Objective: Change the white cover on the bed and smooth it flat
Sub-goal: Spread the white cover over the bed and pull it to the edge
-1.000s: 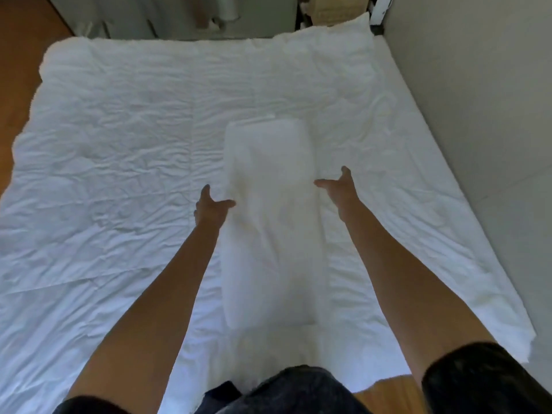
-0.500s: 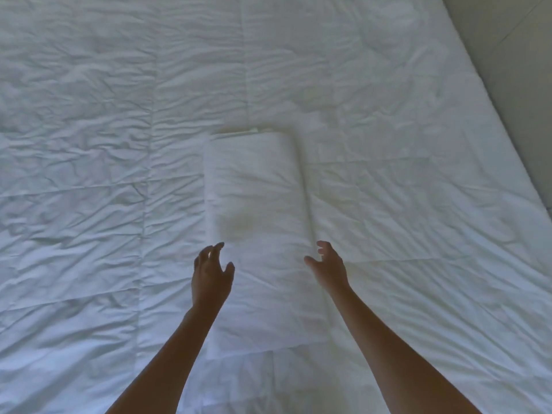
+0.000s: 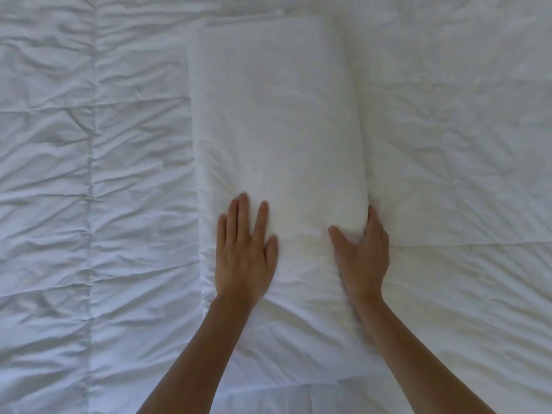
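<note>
A smooth, matt white folded cloth cover (image 3: 277, 121) is seen laid upon a wrinkled, quilted white cloth bedspread (image 3: 89, 174).

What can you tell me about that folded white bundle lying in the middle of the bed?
The folded white cover is a long, soft-looking cloth rectangle, lying flat lengthwise on the wrinkled quilted bedding. It is smoother than the bedding, with rounded edges and creases near its close end. The left hand lies flat on top with straight fingers; the right hand grips its right edge, thumb on top, fingers down the side.

Soft even daylight; faint shadows, slight blur.
</note>
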A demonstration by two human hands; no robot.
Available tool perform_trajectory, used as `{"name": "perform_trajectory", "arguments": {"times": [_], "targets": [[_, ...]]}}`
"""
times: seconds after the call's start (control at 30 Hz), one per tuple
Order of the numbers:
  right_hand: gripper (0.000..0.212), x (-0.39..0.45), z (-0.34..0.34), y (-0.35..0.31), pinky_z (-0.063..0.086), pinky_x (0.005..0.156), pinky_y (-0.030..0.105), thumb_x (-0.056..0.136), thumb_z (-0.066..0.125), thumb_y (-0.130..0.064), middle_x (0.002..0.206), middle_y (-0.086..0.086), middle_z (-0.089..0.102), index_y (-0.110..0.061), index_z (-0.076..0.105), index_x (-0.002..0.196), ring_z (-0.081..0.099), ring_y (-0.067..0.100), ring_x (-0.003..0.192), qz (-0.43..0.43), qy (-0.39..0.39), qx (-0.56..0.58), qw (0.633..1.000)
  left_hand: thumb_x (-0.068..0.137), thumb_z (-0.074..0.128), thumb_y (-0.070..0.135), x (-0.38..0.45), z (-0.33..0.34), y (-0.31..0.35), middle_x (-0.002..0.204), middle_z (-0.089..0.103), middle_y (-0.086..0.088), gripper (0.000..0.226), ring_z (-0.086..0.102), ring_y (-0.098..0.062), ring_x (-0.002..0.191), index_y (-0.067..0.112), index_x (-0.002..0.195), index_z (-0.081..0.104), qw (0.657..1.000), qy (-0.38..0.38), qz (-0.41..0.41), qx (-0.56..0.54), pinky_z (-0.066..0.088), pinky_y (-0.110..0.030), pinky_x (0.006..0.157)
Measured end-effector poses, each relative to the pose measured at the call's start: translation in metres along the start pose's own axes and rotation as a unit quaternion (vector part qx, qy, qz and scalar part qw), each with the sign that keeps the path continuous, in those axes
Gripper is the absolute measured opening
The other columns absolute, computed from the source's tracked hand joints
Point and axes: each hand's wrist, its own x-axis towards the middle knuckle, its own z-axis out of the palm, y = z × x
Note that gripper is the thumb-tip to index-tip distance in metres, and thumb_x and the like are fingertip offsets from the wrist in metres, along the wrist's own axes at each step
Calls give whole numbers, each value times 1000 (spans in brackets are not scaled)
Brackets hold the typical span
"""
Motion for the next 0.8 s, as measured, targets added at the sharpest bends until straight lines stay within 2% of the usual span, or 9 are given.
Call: {"name": "perform_trajectory", "arguments": {"times": [0.17,0.3,0.37,0.43,0.47,0.53,0.63,0.73,0.8], "targets": [[72,-1,-11,-21,36,97,35,76,70,-29,126,11,58,-11,43,140,50,30,114,2,52,-27,998,100,30,40,-2,-5,-1,158,20,-20,57,18,-32,146,14,151,28,1000,-25,-3,-16,13,-44,120],[71,-14,-31,-60,48,91,34,78,65,-9,119,3,64,-17,39,144,61,26,105,-36,-57,44,997,100,14,55,-3,-20,4,159,23,-10,64,18,-26,147,19,151,29,990,-8,-31,-139,12,-44,121],[79,-31,-32,-77,48,78,28,81,64,-7,109,4,65,-16,27,150,64,25,92,-152,-116,-35,981,94,10,66,3,-40,14,159,23,4,70,16,-14,148,29,153,20,939,-21,-91,-331,13,-44,121],[75,-50,-26,-89,45,63,23,84,63,-9,92,-1,62,-15,26,150,63,20,71,-248,-159,-107,950,85,28,75,14,-63,19,155,32,12,74,31,-8,142,45,150,11,826,-65,-145,-541,26,-42,117],[64,-58,-23,-95,43,58,22,84,61,-8,86,-4,58,-13,36,142,60,17,63,-272,-181,-128,937,80,40,76,21,-72,19,152,38,11,81,40,-10,137,50,148,7,795,-72,-159,-581,34,-43,113],[38,-74,-16,-104,39,49,20,78,63,-3,79,-3,54,-9,55,115,45,11,49,-294,-207,-160,919,77,58,67,35,-88,13,149,43,4,95,50,-17,128,43,151,4,827,-69,-177,-528,44,-44,104],[47,-96,-3,-112,14,40,12,57,73,4,69,-1,54,-10,55,98,21,6,40,-341,-211,-168,901,84,66,43,52,-105,-6,133,54,1,86,58,-20,111,27,152,16,936,-7,-176,-303,44,-30,85],[76,-110,3,-124,28,42,20,66,71,-1,77,-3,53,-19,40,132,36,12,46,-342,-233,-197,889,87,58,23,72,-115,-22,103,61,-3,55,61,-26,85,23,140,40,984,56,-106,-129,34,-31,67],[87,-108,-6,-125,36,56,25,85,56,-13,92,-3,50,-31,4,152,44,15,61,-301,-222,-226,900,86,55,15,84,-117,-34,85,60,-5,32,58,-31,77,15,118,53,983,50,-108,-139,34,-32,64]]}}
